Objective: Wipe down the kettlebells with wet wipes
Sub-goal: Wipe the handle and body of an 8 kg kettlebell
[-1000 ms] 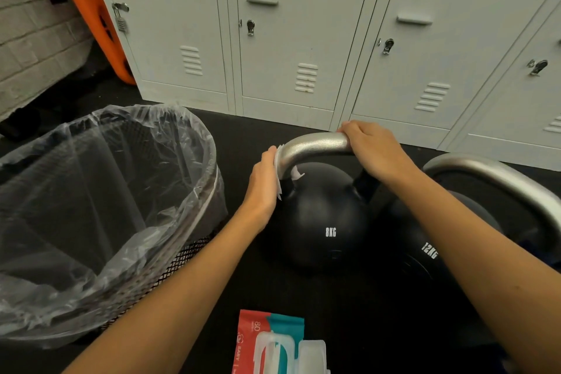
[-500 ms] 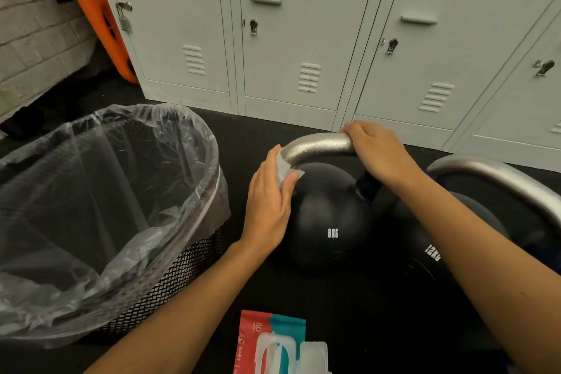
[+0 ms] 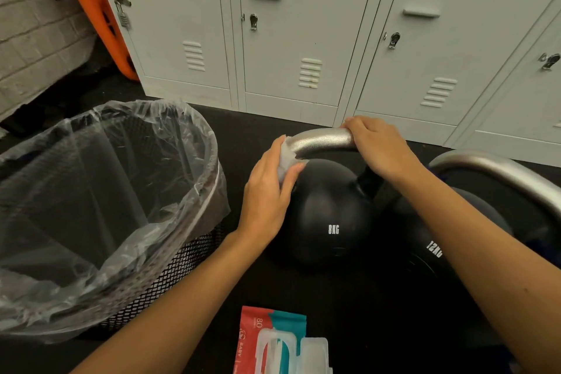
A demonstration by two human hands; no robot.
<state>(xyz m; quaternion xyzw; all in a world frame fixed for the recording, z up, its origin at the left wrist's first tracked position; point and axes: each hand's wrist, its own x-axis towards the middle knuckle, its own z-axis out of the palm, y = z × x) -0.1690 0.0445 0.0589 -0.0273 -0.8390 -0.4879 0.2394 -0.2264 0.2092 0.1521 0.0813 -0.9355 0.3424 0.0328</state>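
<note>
Head view: left hand point(image 3: 267, 191) presses wet wipe point(image 3: 287, 158) against 8KG kettlebell point(image 3: 328, 212); right hand point(image 3: 379, 146) grips its handle point(image 3: 321, 141)

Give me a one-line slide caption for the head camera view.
Left hand presses a white wet wipe against the black 8 kg kettlebell while right hand grips its silver handle.

Gym locker rm: row of grey lockers point(image 3: 291, 39), black rubber floor point(image 3: 349, 297), kettlebells point(image 3: 328, 212) marked 8KG & 12KG.
</note>
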